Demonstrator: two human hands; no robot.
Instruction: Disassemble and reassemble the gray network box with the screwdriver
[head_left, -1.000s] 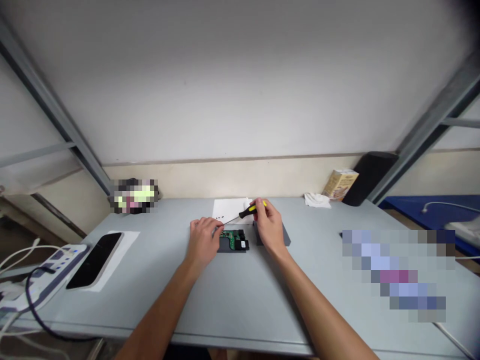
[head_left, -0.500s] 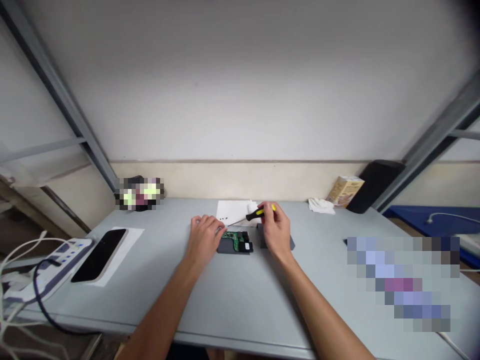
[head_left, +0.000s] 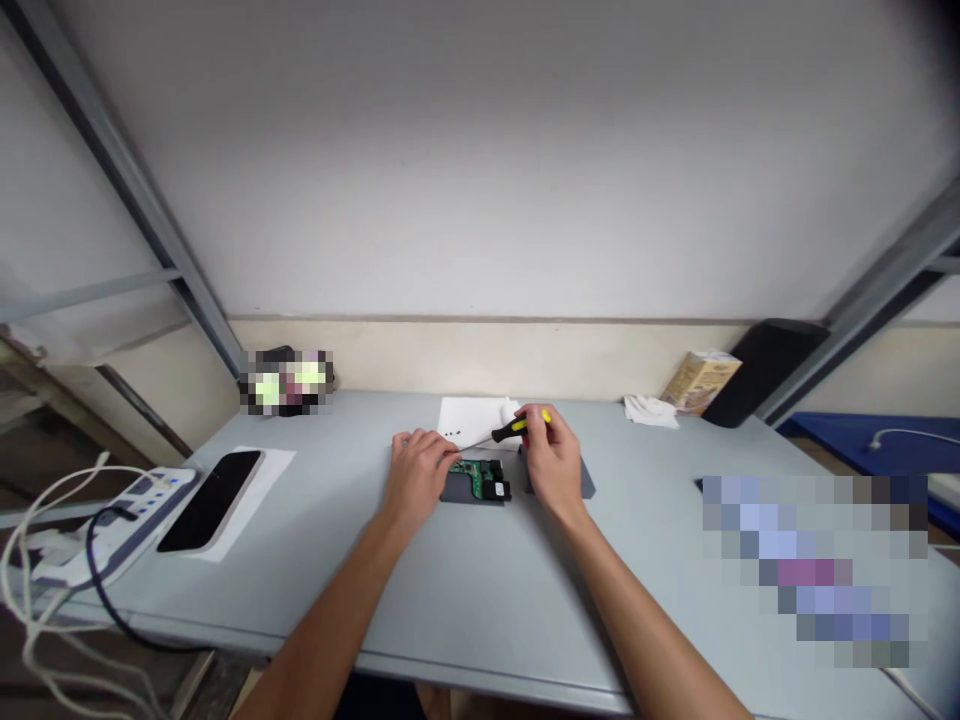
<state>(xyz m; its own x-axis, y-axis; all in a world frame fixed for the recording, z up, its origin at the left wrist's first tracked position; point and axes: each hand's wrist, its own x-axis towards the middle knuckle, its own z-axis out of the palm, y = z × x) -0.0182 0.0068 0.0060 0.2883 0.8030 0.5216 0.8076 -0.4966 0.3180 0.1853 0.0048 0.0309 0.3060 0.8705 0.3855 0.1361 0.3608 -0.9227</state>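
Observation:
My right hand (head_left: pixel 553 457) is wrapped around a black-and-yellow screwdriver (head_left: pixel 511 429), its thin shaft pointing left. The tip meets the fingertips of my left hand (head_left: pixel 421 472), which are bent close together at the upper left of a green circuit board (head_left: pixel 478 484). Whatever they pinch there is hidden. The board, with black parts on its right side, sits on a dark grey piece on the table. Under and beside my right hand is a flat dark grey piece (head_left: pixel 585 478), partly covered. Several tiny dark bits (head_left: pixel 453 434), perhaps screws, lie on white paper (head_left: pixel 472 412) behind the board.
To the left, a phone (head_left: pixel 212 503) rests on paper beside a power strip (head_left: pixel 124 530) with tangled cables. Crumpled tissue (head_left: pixel 651 411), a small carton (head_left: pixel 702 383) and a black upright object (head_left: pixel 769 372) stand back right. Pixelated items lie at both sides.
The view has shifted slightly, so the scene sits a little further right. Both hands keep nearly the same pose around the screwdriver and board.

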